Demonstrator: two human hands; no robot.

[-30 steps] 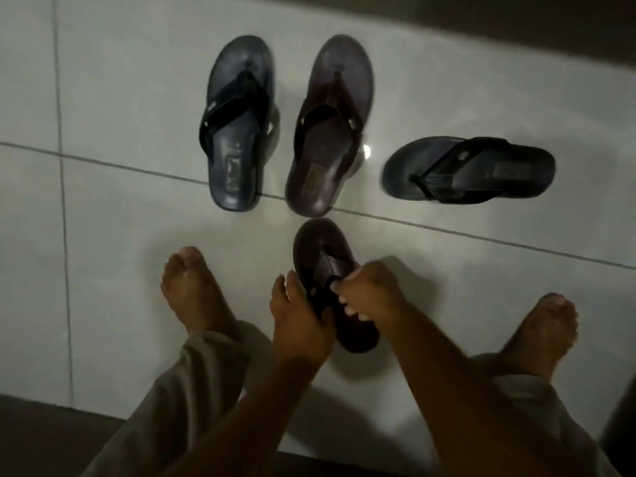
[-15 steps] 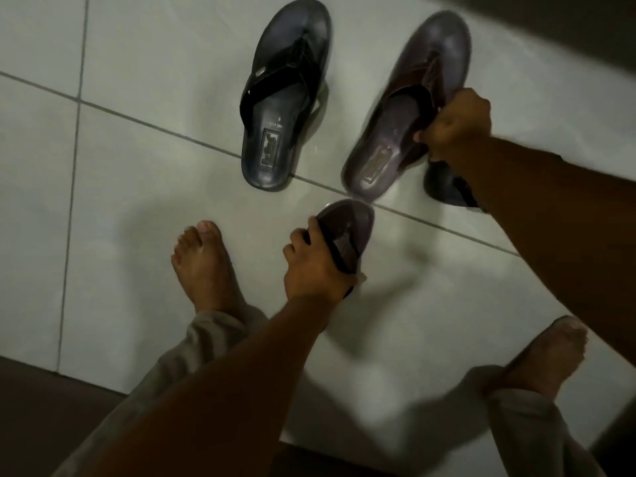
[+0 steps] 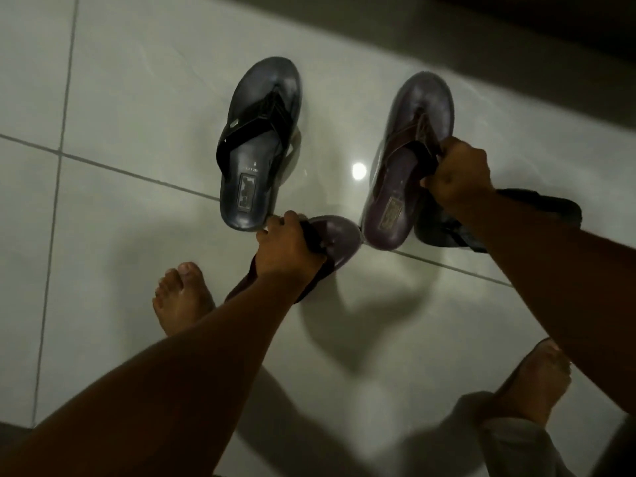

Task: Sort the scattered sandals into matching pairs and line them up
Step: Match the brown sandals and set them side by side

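A bare foot [image 3: 182, 297] stands on the pale tiled floor [image 3: 120, 80]. The black sandal [image 3: 258, 146] lies flat. The left hand [image 3: 287, 247] grips a brown sandal [image 3: 335, 241] by its strap; the right hand [image 3: 457, 175] grips a second brown sandal [image 3: 409, 160], its forearm covering another dark sandal [image 3: 537, 210].

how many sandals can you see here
4. A black sandal lies on the floor at upper left, a brown sandal is in the right hand, another brown one is in the left hand, and a dark one lies partly hidden behind the right arm.
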